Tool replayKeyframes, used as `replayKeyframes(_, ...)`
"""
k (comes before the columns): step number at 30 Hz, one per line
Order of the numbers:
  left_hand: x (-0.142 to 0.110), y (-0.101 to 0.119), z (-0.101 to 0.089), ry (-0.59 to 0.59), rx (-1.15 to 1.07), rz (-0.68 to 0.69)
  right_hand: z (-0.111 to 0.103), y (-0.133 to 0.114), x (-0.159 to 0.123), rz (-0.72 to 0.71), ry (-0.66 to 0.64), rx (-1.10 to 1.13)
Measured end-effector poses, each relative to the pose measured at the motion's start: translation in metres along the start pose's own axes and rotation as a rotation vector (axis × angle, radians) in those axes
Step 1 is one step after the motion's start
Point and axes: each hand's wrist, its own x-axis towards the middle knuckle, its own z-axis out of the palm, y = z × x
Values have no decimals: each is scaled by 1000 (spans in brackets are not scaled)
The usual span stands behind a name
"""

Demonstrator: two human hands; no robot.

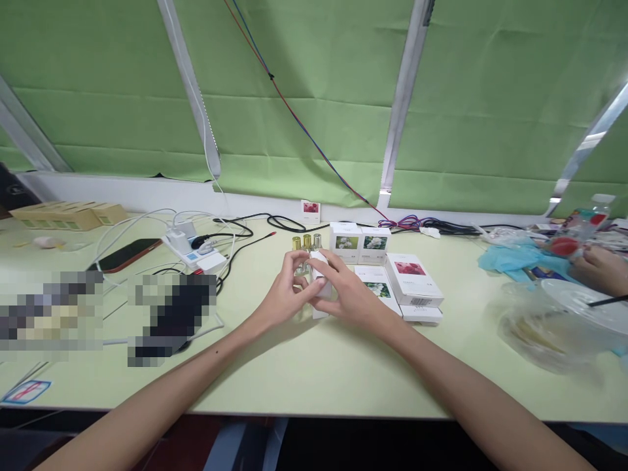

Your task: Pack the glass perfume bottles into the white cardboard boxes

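Both my left hand and my right hand are closed around a small white box over the middle of the table. Fingers cover much of it, so its top and sides show only in part. Just behind my hands stand small bottles with gold caps and one with a silver cap; their bodies are mostly hidden. Right of them are two upright white boxes with flower pictures. A flat white box lies near my right hand, beside a stacked box with a red flower picture.
A power strip with plugs and cables sits left, near a phone. Blurred-out items lie front left. At right are a bagged plastic cup, blue plastic and another person's hand. A small card leans at the back.
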Motion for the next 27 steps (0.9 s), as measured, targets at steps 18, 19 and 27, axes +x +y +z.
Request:
replayKeyframes(18,1,-2,0,0,28,18,1,0,0,-19,9,-12)
replayKeyframes(19,1,-2,0,0,30,17,1,0,0,-21,10,-12)
replayKeyframes(27,0,-1,-1,-7,35,19,2,2,1,-18,6,-12)
